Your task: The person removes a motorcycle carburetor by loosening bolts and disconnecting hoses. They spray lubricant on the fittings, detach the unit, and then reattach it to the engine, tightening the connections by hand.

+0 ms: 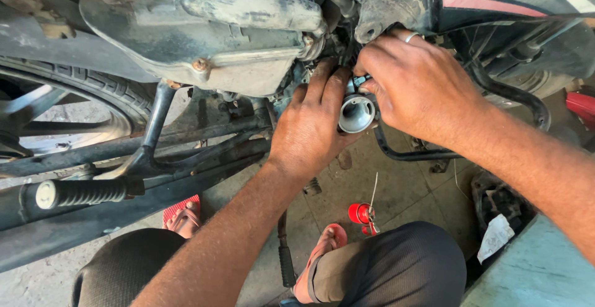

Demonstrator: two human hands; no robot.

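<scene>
Metal: one silver, round-mouthed carburettor body (357,113), just under the grimy grey engine casing (204,34); bore axis faces the camera.
Left hand (313,127): at 9 o'clock of it, fingers curled, cupping its side.
Right hand (416,87): at 2 o'clock, pinched narrow on its top; ring on one finger.
Nearer: both touching.
Count: two hands, one carburettor, one red oil can (361,213) on the floor.

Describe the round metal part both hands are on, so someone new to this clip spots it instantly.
Start at the grimy engine casing of the motorcycle and move right to where the left hand and right hand meet. Between them sits the carburettor mouth, a pale metal cylinder with an open round bore, brighter than the blackened parts around it.
</scene>
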